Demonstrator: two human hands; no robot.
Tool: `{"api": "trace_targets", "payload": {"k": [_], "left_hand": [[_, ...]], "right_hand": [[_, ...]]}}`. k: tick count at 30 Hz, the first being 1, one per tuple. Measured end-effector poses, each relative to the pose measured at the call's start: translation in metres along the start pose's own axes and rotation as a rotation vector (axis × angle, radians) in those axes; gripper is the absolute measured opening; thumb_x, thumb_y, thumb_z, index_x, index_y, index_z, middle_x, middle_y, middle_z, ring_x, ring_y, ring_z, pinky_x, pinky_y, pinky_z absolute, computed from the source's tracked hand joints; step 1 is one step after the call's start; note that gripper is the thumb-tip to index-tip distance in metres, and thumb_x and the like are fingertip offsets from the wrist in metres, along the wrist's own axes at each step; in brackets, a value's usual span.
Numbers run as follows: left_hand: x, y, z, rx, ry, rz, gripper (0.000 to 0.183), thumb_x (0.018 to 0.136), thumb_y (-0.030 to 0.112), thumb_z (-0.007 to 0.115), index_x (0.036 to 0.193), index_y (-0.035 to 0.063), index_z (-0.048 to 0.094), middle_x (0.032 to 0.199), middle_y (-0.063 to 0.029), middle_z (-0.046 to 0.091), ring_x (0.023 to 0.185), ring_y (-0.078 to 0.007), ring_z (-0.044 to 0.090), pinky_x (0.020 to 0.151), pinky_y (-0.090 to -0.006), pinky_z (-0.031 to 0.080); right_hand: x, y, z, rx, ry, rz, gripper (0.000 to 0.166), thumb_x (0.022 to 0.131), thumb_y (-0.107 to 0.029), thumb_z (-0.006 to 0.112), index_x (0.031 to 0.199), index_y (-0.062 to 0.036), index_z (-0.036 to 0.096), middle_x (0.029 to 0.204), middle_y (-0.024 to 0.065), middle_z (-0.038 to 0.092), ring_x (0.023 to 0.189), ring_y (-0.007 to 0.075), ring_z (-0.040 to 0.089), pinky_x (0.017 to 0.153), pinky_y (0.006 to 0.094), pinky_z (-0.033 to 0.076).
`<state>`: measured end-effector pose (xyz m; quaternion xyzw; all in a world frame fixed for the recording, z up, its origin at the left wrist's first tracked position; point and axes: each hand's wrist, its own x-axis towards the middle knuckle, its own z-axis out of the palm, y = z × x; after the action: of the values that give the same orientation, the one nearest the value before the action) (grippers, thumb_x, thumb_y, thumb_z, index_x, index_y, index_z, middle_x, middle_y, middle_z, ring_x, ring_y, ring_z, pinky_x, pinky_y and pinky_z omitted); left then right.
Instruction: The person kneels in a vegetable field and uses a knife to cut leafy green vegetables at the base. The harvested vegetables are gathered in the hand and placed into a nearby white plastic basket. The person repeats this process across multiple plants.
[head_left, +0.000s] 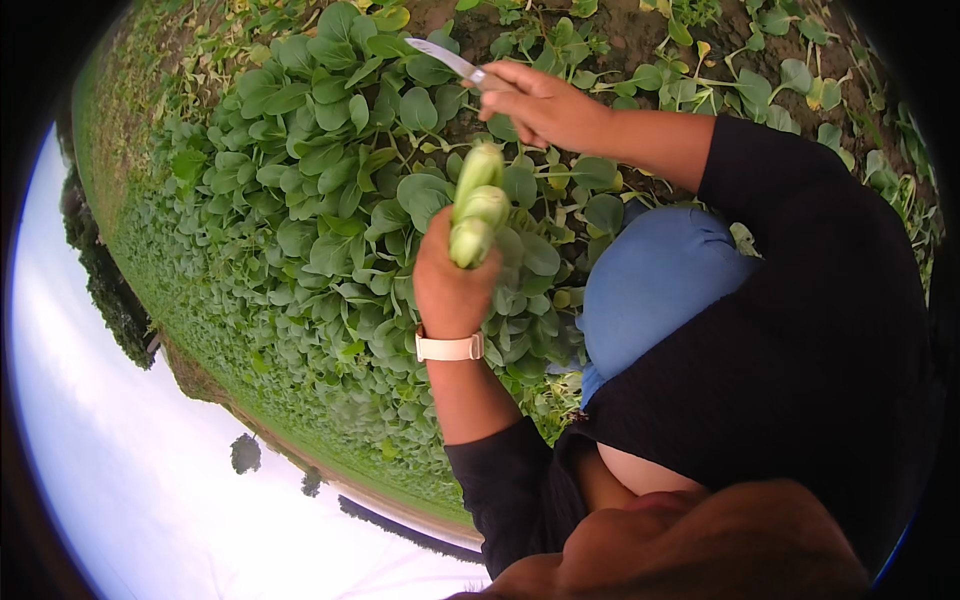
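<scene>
My left hand (454, 281), with a pale band around its wrist, is closed around a bunch of bok choy (478, 202). Three pale green stem bases stick out of the grip, slightly blurred; some of the leaves show faintly beside the hand. My right hand (544, 109) grips a small knife (442, 58) by its brownish handle. The blade points away from the bunch, toward the upper left of the view, over growing leaves. The knife and the bunch are apart.
Dense leafy green plants (330, 157) grow in front of me. Sparser plants, yellowed leaves and bare soil (630, 34) lie along the top of the view. My blue-clothed knee (660, 285) is close to the plants. Trees (105, 270) line the field's far edge.
</scene>
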<state>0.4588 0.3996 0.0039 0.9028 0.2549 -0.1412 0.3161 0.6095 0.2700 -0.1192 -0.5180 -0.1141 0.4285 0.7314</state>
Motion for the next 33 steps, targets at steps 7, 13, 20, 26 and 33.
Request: {"api": "trace_targets", "payload": {"k": [7, 13, 20, 26, 33], "left_hand": [[-0.007, -0.057, 0.111, 0.562, -0.577, -0.265, 0.054, 0.071, 0.017, 0.07, 0.118, 0.0023, 0.048, 0.129, -0.022, 0.046, 0.103, -0.0377, 0.061, 0.086, -0.0436, 0.051], [-0.036, -0.083, 0.127, 0.535, -0.546, -0.425, 0.056, 0.074, 0.017, 0.069, 0.123, 0.0057, 0.045, 0.14, -0.0227, 0.037, 0.104, -0.0382, 0.061, 0.084, -0.0417, 0.053], [-0.05, -0.095, 0.133, 0.492, -0.515, -0.393, 0.053, 0.074, 0.02, 0.068, 0.121, 0.0058, 0.046, 0.138, -0.0225, 0.04, 0.103, -0.0365, 0.062, 0.083, -0.0432, 0.053], [-0.058, -0.104, 0.13, 0.44, -0.444, -0.369, 0.046, 0.074, 0.017, 0.066, 0.115, 0.0054, 0.051, 0.133, -0.022, 0.045, 0.1, -0.0373, 0.062, 0.082, -0.044, 0.053], [-0.054, -0.104, 0.122, 0.35, -0.491, -0.432, 0.054, 0.071, 0.019, 0.066, 0.121, 0.004, 0.051, 0.128, -0.0224, 0.048, 0.107, -0.0386, 0.057, 0.089, -0.0439, 0.05]], "right_hand": [[-0.074, 0.102, -0.044, -0.808, -0.625, 0.229, 0.05, 0.091, -0.018, 0.044, 0.141, -0.0112, 0.039, 0.092, 0.0158, 0.065, 0.08, 0.031, 0.064, 0.074, 0.0419, 0.05], [-0.048, 0.143, -0.008, -0.903, -0.746, 0.313, 0.055, 0.088, -0.016, 0.046, 0.142, -0.0127, 0.037, 0.113, 0.0197, 0.062, 0.103, 0.0366, 0.059, 0.088, 0.0446, 0.046], [-0.029, 0.144, -0.016, -0.908, -0.827, 0.328, 0.05, 0.089, -0.02, 0.046, 0.138, -0.0114, 0.044, 0.117, 0.0193, 0.061, 0.105, 0.0354, 0.058, 0.089, 0.0435, 0.045], [-0.012, 0.157, -0.009, -0.972, -0.912, 0.285, 0.05, 0.089, -0.018, 0.045, 0.139, -0.0106, 0.044, 0.119, 0.0182, 0.06, 0.104, 0.0344, 0.058, 0.088, 0.0435, 0.045], [0.0, 0.155, 0.018, -1.15, -1.063, 0.449, 0.06, 0.087, -0.012, 0.044, 0.146, -0.0166, 0.034, 0.125, 0.0191, 0.057, 0.111, 0.0372, 0.055, 0.09, 0.0468, 0.044]]}}
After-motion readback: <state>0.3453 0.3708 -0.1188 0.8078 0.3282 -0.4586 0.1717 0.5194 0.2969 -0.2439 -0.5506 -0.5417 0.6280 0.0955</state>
